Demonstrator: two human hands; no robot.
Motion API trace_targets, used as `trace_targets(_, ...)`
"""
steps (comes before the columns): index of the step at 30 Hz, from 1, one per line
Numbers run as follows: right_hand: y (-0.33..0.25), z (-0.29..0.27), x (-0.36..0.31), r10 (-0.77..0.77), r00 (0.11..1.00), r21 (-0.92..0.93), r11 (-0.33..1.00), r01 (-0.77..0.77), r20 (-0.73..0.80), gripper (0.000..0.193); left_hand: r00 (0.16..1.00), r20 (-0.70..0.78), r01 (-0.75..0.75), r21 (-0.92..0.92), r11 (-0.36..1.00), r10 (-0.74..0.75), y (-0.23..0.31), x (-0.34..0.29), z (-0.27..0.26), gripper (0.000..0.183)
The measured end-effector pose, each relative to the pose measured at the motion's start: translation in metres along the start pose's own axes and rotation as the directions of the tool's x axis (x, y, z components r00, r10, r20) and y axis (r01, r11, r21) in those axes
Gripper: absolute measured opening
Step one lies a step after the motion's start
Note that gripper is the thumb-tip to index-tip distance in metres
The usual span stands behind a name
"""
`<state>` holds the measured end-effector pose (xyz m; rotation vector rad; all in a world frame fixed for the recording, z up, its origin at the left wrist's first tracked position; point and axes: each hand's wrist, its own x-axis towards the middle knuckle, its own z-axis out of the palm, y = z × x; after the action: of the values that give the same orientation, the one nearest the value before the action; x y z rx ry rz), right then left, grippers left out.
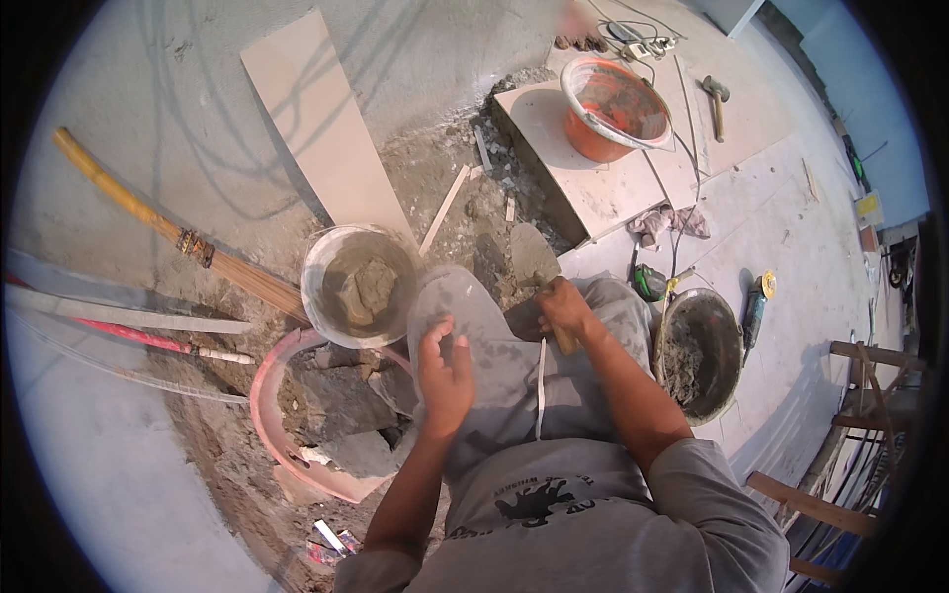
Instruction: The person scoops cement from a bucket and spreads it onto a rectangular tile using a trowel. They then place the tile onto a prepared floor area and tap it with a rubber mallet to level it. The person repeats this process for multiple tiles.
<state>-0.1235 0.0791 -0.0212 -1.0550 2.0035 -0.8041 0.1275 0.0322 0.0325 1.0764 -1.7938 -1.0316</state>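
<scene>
Now the left hand (445,374) is loosely open and holds nothing, the right hand (563,304) is wrapped around what seems a wooden-handled trowel (566,342) between the knees (453,299), probably a tool-holding step, where the next move calls for a firm grip.

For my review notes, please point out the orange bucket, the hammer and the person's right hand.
Orange bucket (591,141): head view, on its outer wall.
Hammer (719,115): head view, on its handle.
Right hand (564,305): head view, on the back of the hand.
</scene>
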Motion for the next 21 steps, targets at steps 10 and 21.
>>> trace_targets(10,0.027,0.027,0.049,0.428,0.899,0.495,0.804,-0.33,-0.095,0.022,1.0,0.021,-0.008,0.036,0.999,0.007,-0.005,0.003,0.006,0.027)
trace_targets(21,0.044,0.012,0.042,0.619,0.766,0.636,0.665,-0.392,-0.176,0.025,0.999,0.035,-0.006,0.077,0.997,0.003,-0.002,0.006,0.007,0.027)
